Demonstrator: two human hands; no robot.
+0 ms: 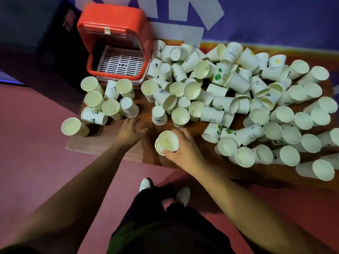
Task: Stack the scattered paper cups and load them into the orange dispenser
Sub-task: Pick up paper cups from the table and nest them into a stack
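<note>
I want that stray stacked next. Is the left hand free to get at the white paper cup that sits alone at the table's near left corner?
Probably yes: the left hand is open and empty, and only bare brown wooden table lies between it and that white paper cup.

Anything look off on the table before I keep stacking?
One paper cup lies on its side at the table's left edge, its mouth seemingly past the edge; it might roll off. Otherwise just the expected scattered cups.
</note>
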